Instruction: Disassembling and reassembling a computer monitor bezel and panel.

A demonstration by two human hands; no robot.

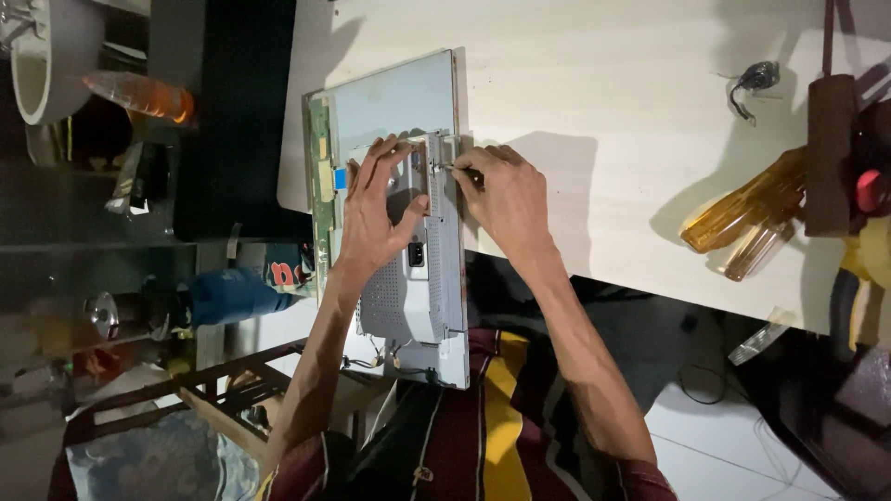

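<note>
- Near the middle of the frame, a bare monitor panel (394,102) lies face down over the table (603,56) edge.
- Left hand (376,209) rests spread flat on its metal cover (418,288).
- Right hand (506,195) pinches a thin screwdriver (461,171), fingers curled closed.
- Amber-handled screwdrivers (742,218) lie at right.

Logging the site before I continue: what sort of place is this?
Probably a home repair spot, not a proper workshop. A bare monitor panel with its metal shield lies on a pale table, amber-handled screwdrivers beside it, with household clutter and a tiled floor around.
</note>
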